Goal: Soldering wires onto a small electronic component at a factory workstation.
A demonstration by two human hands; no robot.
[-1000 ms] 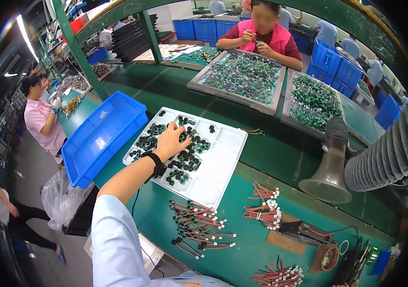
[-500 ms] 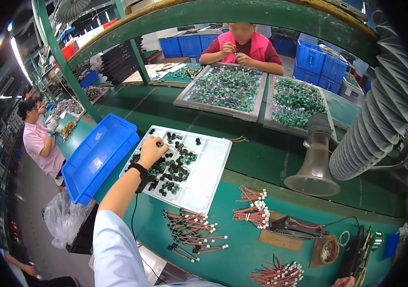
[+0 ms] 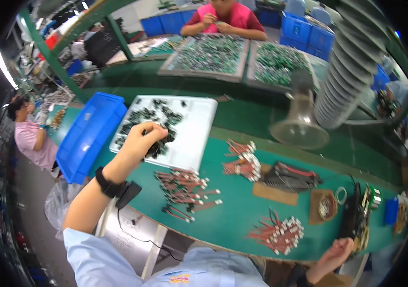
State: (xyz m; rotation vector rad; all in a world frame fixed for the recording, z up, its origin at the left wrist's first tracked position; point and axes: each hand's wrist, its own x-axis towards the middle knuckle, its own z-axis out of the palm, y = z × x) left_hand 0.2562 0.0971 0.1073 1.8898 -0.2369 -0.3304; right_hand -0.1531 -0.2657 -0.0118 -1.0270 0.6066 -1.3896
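My left hand (image 3: pixel 144 138), wearing a black wrist strap (image 3: pixel 108 183), is above the near part of a white tray (image 3: pixel 195 126). Its thumb and fingers are pinched together; what lies between them is hidden or too small to name. Many small black-and-green parts (image 3: pixel 158 107) are heaped in the tray's left side. At the bench's lower right, my right hand (image 3: pixel 337 253) has its fingers curled closed, and I cannot make out anything in them. Red-and-black wire leads with white connectors (image 3: pixel 184 186) lie below the tray, and another bunch (image 3: pixel 280 234) is nearer my right hand.
A blue bin (image 3: pixel 91 136) stands left of the tray. A grey extraction hose with a clear hood (image 3: pixel 299 131) hangs at the right. Beyond are two trays of green parts (image 3: pixel 208 55) and a person in pink (image 3: pixel 225 19). A soldering stand (image 3: pixel 292 177) sits on the bench.
My left hand has drawn back from the tray's far part toward its near edge. My right hand has come further into view at the lower right. The whole view has shifted.
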